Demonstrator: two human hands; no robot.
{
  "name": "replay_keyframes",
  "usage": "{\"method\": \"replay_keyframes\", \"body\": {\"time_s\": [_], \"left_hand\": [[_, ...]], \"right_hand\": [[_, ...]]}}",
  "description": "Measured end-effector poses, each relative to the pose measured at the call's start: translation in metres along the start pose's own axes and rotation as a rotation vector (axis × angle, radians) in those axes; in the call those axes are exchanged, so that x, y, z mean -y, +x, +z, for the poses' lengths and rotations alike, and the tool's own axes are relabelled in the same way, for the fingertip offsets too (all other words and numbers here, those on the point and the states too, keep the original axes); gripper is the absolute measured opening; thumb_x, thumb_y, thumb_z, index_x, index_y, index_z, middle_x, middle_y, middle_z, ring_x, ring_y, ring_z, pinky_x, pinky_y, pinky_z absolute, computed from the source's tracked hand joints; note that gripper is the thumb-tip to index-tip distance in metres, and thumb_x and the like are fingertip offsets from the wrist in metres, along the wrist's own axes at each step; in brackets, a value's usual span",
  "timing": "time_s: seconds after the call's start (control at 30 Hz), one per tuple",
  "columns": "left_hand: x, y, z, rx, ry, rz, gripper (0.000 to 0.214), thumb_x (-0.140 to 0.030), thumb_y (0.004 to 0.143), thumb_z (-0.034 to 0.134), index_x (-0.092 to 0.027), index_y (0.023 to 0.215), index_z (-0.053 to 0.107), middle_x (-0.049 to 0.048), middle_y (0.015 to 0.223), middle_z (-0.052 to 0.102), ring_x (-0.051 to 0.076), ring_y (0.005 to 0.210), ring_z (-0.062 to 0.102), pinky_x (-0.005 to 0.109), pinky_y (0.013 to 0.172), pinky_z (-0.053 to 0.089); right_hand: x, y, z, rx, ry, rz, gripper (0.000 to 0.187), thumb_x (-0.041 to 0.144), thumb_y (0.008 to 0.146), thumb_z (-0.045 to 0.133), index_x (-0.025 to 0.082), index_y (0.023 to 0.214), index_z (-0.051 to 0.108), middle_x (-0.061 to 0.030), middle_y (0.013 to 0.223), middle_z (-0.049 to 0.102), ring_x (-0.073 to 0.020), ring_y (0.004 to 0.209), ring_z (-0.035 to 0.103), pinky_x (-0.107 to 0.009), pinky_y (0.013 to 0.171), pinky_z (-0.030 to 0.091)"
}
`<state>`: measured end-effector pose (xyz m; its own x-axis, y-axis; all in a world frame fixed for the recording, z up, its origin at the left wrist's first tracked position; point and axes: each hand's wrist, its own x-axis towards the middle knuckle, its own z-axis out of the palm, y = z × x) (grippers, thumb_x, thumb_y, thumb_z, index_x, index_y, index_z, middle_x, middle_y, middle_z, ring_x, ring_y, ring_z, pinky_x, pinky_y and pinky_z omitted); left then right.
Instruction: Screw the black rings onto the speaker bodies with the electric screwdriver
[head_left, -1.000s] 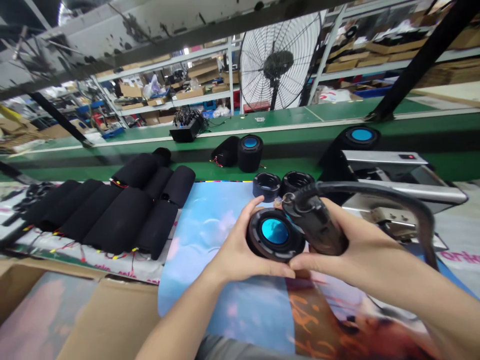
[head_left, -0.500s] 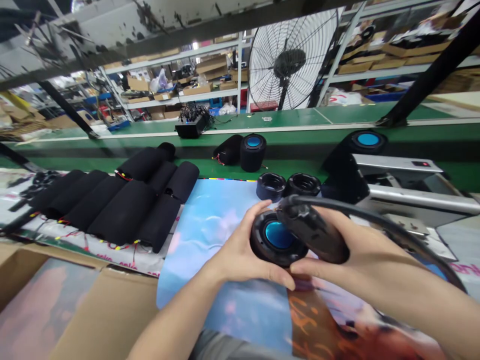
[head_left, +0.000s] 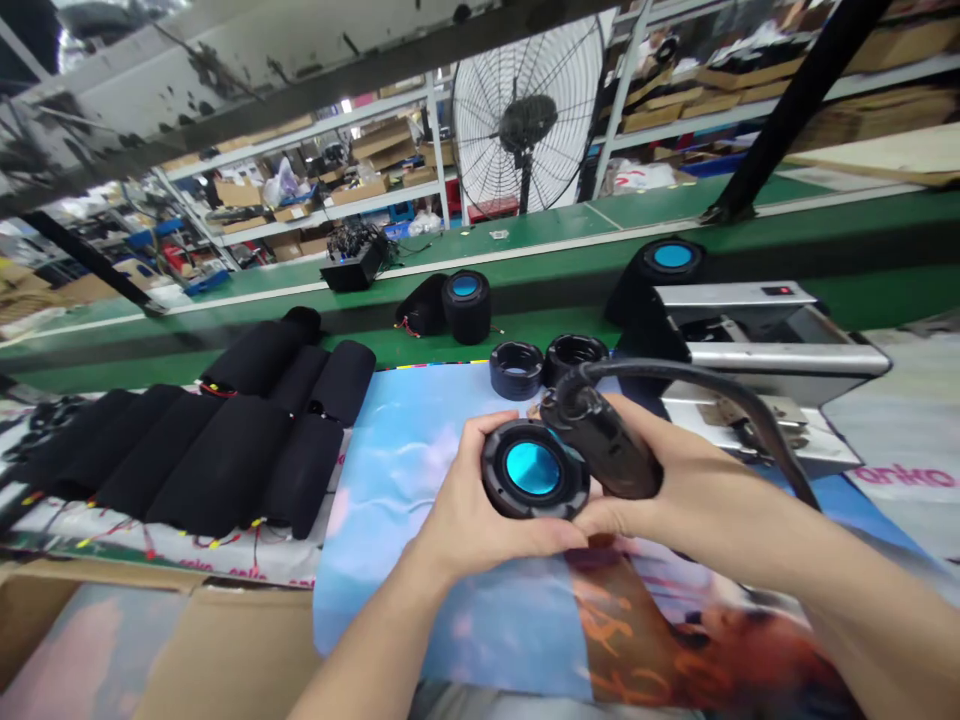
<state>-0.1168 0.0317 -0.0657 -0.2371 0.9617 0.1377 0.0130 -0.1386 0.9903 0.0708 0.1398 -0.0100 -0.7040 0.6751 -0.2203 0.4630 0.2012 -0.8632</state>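
My left hand [head_left: 466,515] is wrapped round a black ring-shaped speaker end [head_left: 534,470] with a shiny blue disc facing up. In my right hand [head_left: 667,480] is a black corded hand tool [head_left: 615,450], its exact kind unclear; a thick cable arches from its top toward the right. The tool leans over the right rim of the speaker end; whether its tip touches is hidden. My right thumb meets the left thumb at the near edge. Just beyond stand two black plastic rings, a left ring [head_left: 517,370] and a right ring [head_left: 576,352].
Black fabric-covered cylinders [head_left: 217,465] with coloured wires lie at left. A blue-topped speaker [head_left: 466,308] stands behind the rings. At right is a silver metal device [head_left: 780,350], with another blue-topped speaker [head_left: 671,260] behind it. A printed sheet [head_left: 390,500] covers the bench; a cardboard box [head_left: 232,640] sits front left.
The view has turned and tilted, so the background and bench items appear further left. Both hands keep the same grips, and the blue disc shows more fully.
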Motion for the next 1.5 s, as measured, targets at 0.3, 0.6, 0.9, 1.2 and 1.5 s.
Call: {"method": "replay_keyframes", "body": {"time_s": [0.3,0.6,0.9,1.2,1.5], "left_hand": [[0.011,-0.006,-0.005,0.071,-0.052,0.044,0.112,-0.05,0.06,0.102,-0.028,0.151,0.041,0.0129,0.149,0.06,0.037,0.14,0.059,0.051,0.122,0.043],[0.011,-0.003,-0.007,0.093,0.07,0.044,0.109,-0.036,0.053,0.107,-0.028,0.141,0.044,0.0105,0.142,0.065,0.035,0.132,0.066,0.052,0.115,0.051],[0.007,-0.004,-0.004,0.073,0.071,0.037,0.104,-0.033,0.056,0.103,-0.026,0.142,0.044,0.0124,0.142,0.066,0.035,0.133,0.065,0.052,0.117,0.049],[0.004,-0.003,-0.005,0.076,0.017,0.011,0.106,-0.035,0.05,0.106,-0.025,0.139,0.05,0.0126,0.144,0.066,0.037,0.133,0.064,0.05,0.115,0.051],[-0.006,-0.006,0.007,-0.01,-0.09,-0.035,0.103,-0.044,0.042,0.11,-0.023,0.13,0.061,0.0109,0.131,0.074,0.038,0.128,0.067,0.049,0.11,0.053]], "right_hand": [[-0.007,-0.02,0.024,-0.183,-0.074,-0.068,0.045,0.039,0.083,0.072,0.033,0.127,0.065,0.0016,0.102,0.077,-0.022,0.087,0.074,-0.028,0.07,0.058],[-0.001,-0.011,0.004,-0.103,-0.051,-0.069,0.053,0.046,0.067,0.081,0.032,0.117,0.07,0.0051,0.076,0.07,-0.0191,0.067,0.064,-0.027,0.062,0.051],[0.006,-0.001,-0.005,-0.048,-0.032,-0.087,0.044,0.047,0.066,0.084,0.03,0.101,0.064,0.0056,0.067,0.068,-0.0206,0.057,0.061,-0.029,0.051,0.047],[0.008,0.003,-0.011,0.008,-0.126,-0.085,0.051,0.047,0.067,0.082,0.03,0.111,0.065,0.0037,0.075,0.07,-0.0189,0.06,0.062,-0.026,0.051,0.045],[0.009,-0.006,-0.006,-0.031,-0.181,-0.028,0.049,0.05,0.069,0.081,0.029,0.11,0.065,0.0033,0.079,0.068,-0.0183,0.066,0.06,-0.025,0.057,0.045]]}}
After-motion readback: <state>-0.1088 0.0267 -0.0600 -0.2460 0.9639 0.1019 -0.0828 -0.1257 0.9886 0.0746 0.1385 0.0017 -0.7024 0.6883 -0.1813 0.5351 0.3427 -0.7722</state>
